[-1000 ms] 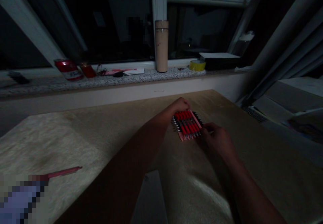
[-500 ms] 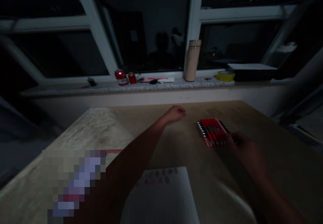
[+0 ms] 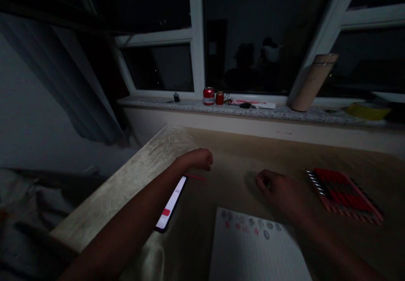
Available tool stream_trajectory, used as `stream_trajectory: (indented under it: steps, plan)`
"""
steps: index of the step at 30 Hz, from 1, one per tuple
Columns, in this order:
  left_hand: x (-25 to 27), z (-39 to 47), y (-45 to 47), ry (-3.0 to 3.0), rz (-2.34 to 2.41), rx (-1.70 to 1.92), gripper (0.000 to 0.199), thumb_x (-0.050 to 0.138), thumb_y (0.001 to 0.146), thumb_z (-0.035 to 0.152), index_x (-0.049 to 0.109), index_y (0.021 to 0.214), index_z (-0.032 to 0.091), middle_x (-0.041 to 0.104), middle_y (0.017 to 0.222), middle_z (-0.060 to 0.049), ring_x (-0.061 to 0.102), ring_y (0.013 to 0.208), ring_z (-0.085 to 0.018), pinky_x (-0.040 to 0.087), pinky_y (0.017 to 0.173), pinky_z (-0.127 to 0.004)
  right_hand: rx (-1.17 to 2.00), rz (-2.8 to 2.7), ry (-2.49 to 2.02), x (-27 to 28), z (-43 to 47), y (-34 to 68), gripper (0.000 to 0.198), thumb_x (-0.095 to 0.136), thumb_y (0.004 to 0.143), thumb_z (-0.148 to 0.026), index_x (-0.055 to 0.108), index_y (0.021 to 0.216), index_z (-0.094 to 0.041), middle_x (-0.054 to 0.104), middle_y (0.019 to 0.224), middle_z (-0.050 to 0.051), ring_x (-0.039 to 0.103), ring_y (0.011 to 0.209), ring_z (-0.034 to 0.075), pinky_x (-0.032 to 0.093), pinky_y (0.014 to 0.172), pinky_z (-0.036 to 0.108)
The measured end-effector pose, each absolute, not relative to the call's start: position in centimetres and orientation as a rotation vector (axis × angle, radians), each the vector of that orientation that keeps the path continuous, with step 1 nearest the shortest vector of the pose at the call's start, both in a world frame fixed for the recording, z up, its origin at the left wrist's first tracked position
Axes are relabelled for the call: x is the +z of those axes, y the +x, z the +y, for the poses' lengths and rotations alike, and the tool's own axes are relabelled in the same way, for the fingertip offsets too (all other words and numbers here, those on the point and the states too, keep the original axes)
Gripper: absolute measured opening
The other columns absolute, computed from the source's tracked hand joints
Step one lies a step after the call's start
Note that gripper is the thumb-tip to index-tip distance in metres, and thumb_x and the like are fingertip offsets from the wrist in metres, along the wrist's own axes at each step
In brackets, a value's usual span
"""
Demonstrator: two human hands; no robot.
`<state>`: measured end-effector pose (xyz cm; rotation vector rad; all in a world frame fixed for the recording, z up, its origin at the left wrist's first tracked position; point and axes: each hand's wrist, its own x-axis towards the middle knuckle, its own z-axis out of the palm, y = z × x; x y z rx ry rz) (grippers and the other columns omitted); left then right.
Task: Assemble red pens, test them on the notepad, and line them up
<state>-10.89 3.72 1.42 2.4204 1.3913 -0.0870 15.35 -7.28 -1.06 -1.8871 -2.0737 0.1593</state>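
Observation:
My left hand (image 3: 204, 159) is closed in a loose curl above the table, just beyond a thin red stick (image 3: 196, 177) that lies flat. Whatever its fingers may hold does not show. To the right, my right hand (image 3: 274, 186) hovers near the top edge of a lined sheet of paper (image 3: 253, 255), its thumb and fingertips brought together; any object between them is too dark to make out. Grey and red oval scribbles line the sheet's upper part. Farther right lies a tidy row of red pens (image 3: 344, 192) with shiny silver ends and pink edging.
A lit phone (image 3: 171, 205) lies beside my left forearm. Along the granite windowsill (image 3: 190, 104) stand a red can (image 3: 209, 96), a small red jar (image 3: 219, 98), a small dark bottle (image 3: 176, 97), a beige flask (image 3: 313, 85) and a yellow tape roll (image 3: 367, 111). A curtain (image 3: 72, 82) hangs left.
The view has swung left, bringing the phone and curtain into sight. My right hand has left the row of pens and moved left towards the paper. My left hand stays closed.

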Motion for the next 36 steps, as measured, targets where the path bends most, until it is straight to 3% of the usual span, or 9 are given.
stream_trajectory:
  steps: [4,8,13,17,20,25,30,36]
  plan:
    - [0.0,2.2,-13.9,2.424,1.450,-0.137,0.033,0.074,0.056,0.041,0.070,0.079,0.017,0.068,0.077,-0.005,0.057,0.066,-0.015,0.037,0.059,-0.022,0.220,-2.268,-1.769,-2.3,-5.9,10.8,0.028,0.042,0.085,-0.038,0.063,0.076,-0.022,0.069,0.074,0.005,0.062,0.065,0.017,0.028,0.053,0.025]
    - [-1.6,1.6,-14.8,2.384,1.363,-0.062,0.045,0.062,0.065,0.060,0.068,0.063,0.015,0.063,0.060,-0.005,0.056,0.058,-0.014,0.037,0.059,-0.023,0.265,-2.347,-1.688,-3.6,-5.5,8.5,0.028,0.042,0.086,-0.038,0.061,0.073,-0.022,0.067,0.071,0.004,0.059,0.060,0.015,0.026,0.052,0.025]
    - [-2.0,2.1,-13.5,2.441,1.265,-0.043,0.042,0.059,0.071,0.056,0.070,0.067,0.015,0.066,0.066,-0.009,0.058,0.061,-0.018,0.040,0.060,-0.027,0.384,-2.312,-1.652,-4.3,-5.6,8.8,0.028,0.044,0.086,-0.038,0.061,0.072,-0.021,0.066,0.070,0.003,0.058,0.060,0.015,0.028,0.052,0.024]
    - [-1.3,2.5,-10.2,2.466,1.125,0.077,0.022,0.057,0.076,0.031,0.071,0.078,0.014,0.068,0.078,-0.009,0.060,0.069,-0.017,0.041,0.065,-0.026,0.636,-2.037,-1.575,-4.5,-5.3,10.3,0.029,0.047,0.083,-0.043,0.064,0.090,-0.020,0.065,0.067,0.002,0.058,0.061,0.015,0.035,0.055,0.024]
    - [-1.0,2.8,-6.6,2.411,0.953,0.203,0.019,0.058,0.073,0.019,0.069,0.085,0.011,0.068,0.080,-0.007,0.059,0.072,-0.015,0.040,0.064,-0.022,0.980,-1.630,-1.396,-4.8,-4.9,11.6,0.038,0.050,0.081,-0.049,0.061,0.097,-0.016,0.061,0.064,0.000,0.052,0.051,0.013,0.036,0.049,0.023]
    - [-1.9,3.7,-1.5,1.975,0.736,0.479,0.026,0.058,0.075,0.032,0.065,0.086,0.009,0.062,0.067,-0.001,0.052,0.059,-0.009,0.039,0.058,-0.019,1.199,-0.969,-1.104,-5.2,-4.2,14.4,0.031,0.065,0.072,-0.045,0.060,0.080,-0.016,0.052,0.057,-0.004,0.041,0.044,0.008,0.033,0.044,0.021]
    - [-4.1,4.4,-0.6,1.649,0.776,0.617,0.034,0.060,0.071,0.043,0.062,0.078,0.009,0.063,0.067,-0.003,0.052,0.052,-0.007,0.040,0.053,-0.019,1.173,-0.674,-0.928,-5.4,-4.1,17.3,0.029,0.073,0.065,-0.039,0.061,0.082,-0.019,0.048,0.056,-0.007,0.039,0.044,0.007,0.035,0.044,0.020]
    - [-6.5,3.9,-0.5,1.459,0.871,0.797,0.034,0.066,0.068,0.042,0.065,0.082,0.011,0.063,0.067,-0.002,0.051,0.052,-0.006,0.038,0.052,-0.018,1.350,-0.591,-0.831,-5.9,-4.0,18.3,0.036,0.054,0.078,-0.055,0.061,0.090,-0.022,0.052,0.060,-0.004,0.044,0.046,0.010,0.038,0.048,0.024]
